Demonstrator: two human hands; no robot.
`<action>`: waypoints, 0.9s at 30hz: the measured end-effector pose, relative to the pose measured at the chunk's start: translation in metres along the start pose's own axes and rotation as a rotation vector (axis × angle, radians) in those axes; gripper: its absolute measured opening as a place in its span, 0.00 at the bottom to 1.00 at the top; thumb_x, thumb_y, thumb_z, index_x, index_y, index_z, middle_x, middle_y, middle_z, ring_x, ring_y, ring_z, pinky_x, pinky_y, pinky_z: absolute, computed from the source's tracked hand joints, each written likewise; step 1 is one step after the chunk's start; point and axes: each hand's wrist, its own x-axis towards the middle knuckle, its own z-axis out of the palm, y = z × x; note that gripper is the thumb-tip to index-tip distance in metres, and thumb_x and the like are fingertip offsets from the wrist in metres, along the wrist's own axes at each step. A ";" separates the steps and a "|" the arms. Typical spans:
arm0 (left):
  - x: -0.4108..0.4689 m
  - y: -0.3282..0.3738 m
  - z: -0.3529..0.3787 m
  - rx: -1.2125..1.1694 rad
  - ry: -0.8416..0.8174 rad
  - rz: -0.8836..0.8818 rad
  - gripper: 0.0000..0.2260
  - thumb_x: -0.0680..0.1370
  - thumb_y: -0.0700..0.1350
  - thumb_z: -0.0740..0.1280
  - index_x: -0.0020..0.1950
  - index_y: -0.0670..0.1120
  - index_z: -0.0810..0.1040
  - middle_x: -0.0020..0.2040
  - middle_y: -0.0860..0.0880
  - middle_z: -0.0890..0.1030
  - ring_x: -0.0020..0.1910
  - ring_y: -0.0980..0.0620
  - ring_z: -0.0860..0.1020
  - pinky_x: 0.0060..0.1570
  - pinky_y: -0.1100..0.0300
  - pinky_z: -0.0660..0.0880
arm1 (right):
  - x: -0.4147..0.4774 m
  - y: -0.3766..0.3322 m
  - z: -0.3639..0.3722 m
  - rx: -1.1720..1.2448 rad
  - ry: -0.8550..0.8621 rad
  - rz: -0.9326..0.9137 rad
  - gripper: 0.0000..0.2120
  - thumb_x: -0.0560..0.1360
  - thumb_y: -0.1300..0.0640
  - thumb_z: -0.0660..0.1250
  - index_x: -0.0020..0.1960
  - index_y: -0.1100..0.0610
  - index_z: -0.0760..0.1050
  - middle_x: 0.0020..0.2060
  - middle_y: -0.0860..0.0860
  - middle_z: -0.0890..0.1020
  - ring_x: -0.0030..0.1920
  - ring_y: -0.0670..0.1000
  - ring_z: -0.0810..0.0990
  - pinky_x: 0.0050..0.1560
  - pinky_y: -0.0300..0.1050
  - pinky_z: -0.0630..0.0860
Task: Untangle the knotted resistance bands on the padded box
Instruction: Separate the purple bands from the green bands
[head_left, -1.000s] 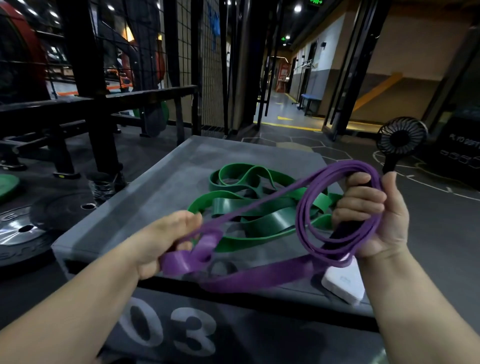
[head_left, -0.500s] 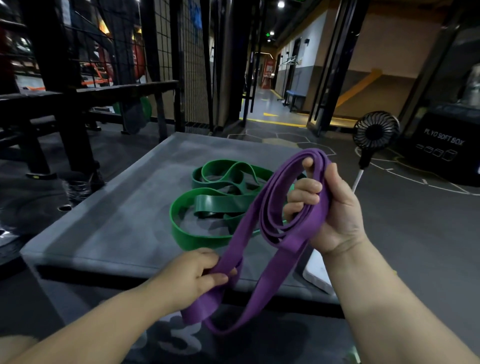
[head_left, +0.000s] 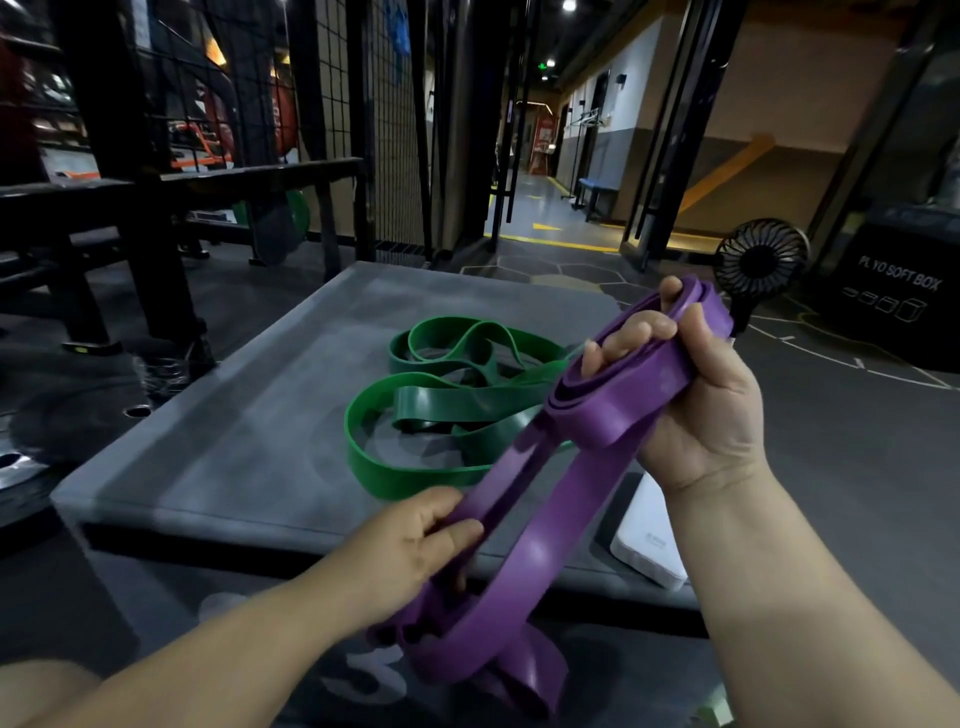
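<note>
A purple resistance band (head_left: 566, 514) hangs in folded loops between my hands, above the near edge of the grey padded box (head_left: 249, 447). My right hand (head_left: 696, 405) grips the gathered upper loops at the right. Lower down, my left hand (head_left: 415, 540) pinches the strands near the box's front edge. The band's lower loops dangle in front of the box face. A green resistance band (head_left: 447, 410) lies in tangled loops on the box top, behind the purple one and apart from both hands.
A white flat device (head_left: 649, 545) lies on the box's near right corner. A small black fan (head_left: 761, 265) stands behind my right hand. A black plyo soft box (head_left: 898, 291) sits at far right. Weight plates (head_left: 62, 410) and a black rack (head_left: 135, 208) are to the left.
The purple band was stretched over the green one; now it is gathered into folded loops off the green band. My left hand slid down to the box's front edge.
</note>
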 end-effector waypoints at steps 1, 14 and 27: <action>-0.002 0.001 0.002 0.026 -0.023 0.023 0.08 0.79 0.50 0.65 0.56 0.51 0.79 0.47 0.52 0.84 0.48 0.54 0.82 0.52 0.61 0.77 | 0.000 0.001 0.000 -0.041 0.015 -0.030 0.20 0.68 0.59 0.75 0.56 0.50 0.72 0.35 0.48 0.76 0.36 0.48 0.79 0.50 0.52 0.79; -0.009 0.021 -0.019 -0.368 -0.149 0.008 0.17 0.69 0.35 0.69 0.57 0.46 0.80 0.48 0.45 0.83 0.47 0.50 0.80 0.50 0.55 0.79 | -0.008 0.062 0.004 -0.744 0.182 0.017 0.35 0.67 0.68 0.69 0.68 0.46 0.63 0.37 0.52 0.78 0.37 0.51 0.80 0.48 0.52 0.77; -0.013 0.027 -0.020 -0.180 -0.043 0.012 0.05 0.77 0.42 0.69 0.51 0.42 0.81 0.47 0.42 0.84 0.44 0.50 0.81 0.52 0.51 0.78 | -0.006 0.077 0.010 -0.762 0.403 0.035 0.15 0.79 0.67 0.63 0.61 0.53 0.68 0.32 0.51 0.81 0.36 0.54 0.81 0.43 0.53 0.79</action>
